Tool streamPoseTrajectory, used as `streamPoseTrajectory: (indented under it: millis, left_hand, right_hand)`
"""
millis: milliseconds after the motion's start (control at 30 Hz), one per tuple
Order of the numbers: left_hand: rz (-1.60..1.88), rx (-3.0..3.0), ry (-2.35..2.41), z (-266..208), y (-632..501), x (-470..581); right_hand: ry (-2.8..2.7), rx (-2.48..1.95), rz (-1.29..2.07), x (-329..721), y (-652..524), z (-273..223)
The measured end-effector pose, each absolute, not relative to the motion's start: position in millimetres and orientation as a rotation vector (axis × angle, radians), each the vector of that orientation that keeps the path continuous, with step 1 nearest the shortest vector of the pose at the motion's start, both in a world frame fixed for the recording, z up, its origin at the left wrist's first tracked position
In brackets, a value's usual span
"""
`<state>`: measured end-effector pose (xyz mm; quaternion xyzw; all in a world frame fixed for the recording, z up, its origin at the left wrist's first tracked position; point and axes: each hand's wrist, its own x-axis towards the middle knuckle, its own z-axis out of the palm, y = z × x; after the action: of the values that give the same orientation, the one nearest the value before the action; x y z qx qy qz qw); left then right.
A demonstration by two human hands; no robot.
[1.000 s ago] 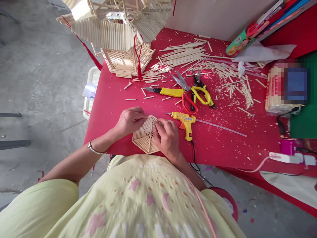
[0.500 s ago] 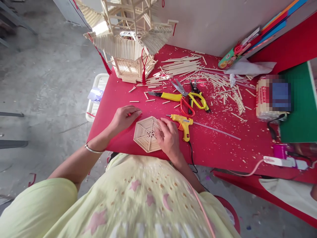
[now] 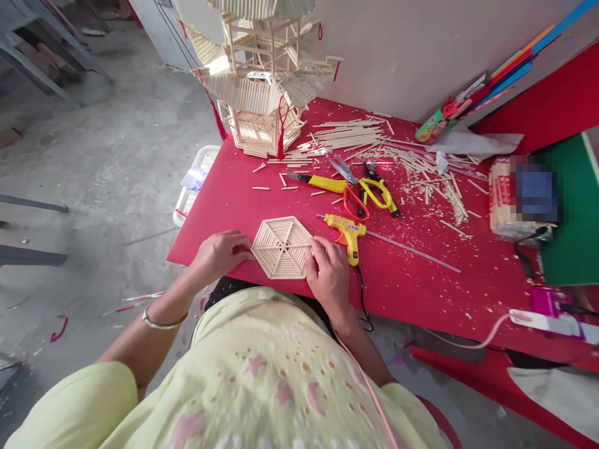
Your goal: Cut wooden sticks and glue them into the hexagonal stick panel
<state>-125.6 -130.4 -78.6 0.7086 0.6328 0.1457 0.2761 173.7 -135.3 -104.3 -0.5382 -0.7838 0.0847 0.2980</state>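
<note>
a red table (image 3: pixel 407 287) stands by a pale wall (image 3: pixel 374 62) on grey floor (image 3: pixel 131 137).

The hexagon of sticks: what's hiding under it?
Around the hexagon you can see the red table. Whatever is right beneath is covered by its sticks, so I can't tell. The right hand also hides its right corner.

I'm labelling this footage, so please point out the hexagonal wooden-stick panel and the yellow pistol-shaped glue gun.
Hexagonal wooden-stick panel (image 3: pixel 283 247), head view, on its centre where the dividing sticks meet.
Yellow pistol-shaped glue gun (image 3: pixel 349 227), head view, on its body above the handle.
</note>
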Motion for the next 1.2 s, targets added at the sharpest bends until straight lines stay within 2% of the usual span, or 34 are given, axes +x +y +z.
streamPoseTrajectory:
  millis: [267,467,800,933,1033,1200]
  left_hand:
    - [0.567,1.941,1.817,-94.8,-102.2,-140.9]
    - [0.549,2.023,1.834,-93.4,-81.2,-127.6]
    - [0.608,2.033,1.785,-83.3,-40.6,-111.6]
    - [0.815,2.033,1.723,-76.3,2.4,-109.2]
    - [0.94,1.955,1.801,-83.2,22.9,-108.6]
    - [0.994,1.915,1.876,-100.1,23.4,-115.2]
  right_hand:
    - [-2.025,-1.327,0.282,170.9,-157.6,-108.0]
    - [-2.09,-1.172,0.375,170.5,-159.3,-105.8]
    - [-2.141,-1.175,0.502,195.2,-142.0,-67.9]
    - [-2.324,-1.086,0.426,205.5,-95.8,-33.4]
    - [-2.453,-1.198,0.259,198.7,-31.7,-14.8]
    - [-2.523,-1.497,0.15,173.1,86.7,-17.5]
